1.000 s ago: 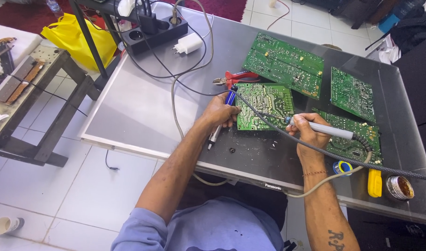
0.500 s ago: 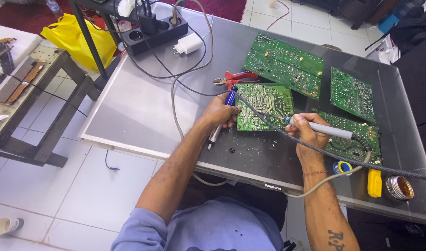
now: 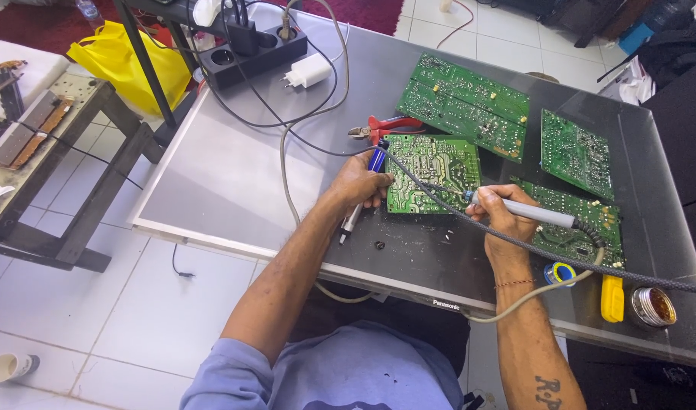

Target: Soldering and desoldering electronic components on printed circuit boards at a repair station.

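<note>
Hands work at mid-frame — your left hand is clamped on a blue desoldering pump, pinning the green circuit board flat on the counter while your right hand grips the soldering iron pen-style — tip to the board's right edge.

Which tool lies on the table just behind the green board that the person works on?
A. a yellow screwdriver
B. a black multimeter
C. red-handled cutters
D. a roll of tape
C: the red-handled cutters lie at the far edge of the board, beyond the left hand with its blue-tipped tool; the right hand holds a soldering iron.
</note>
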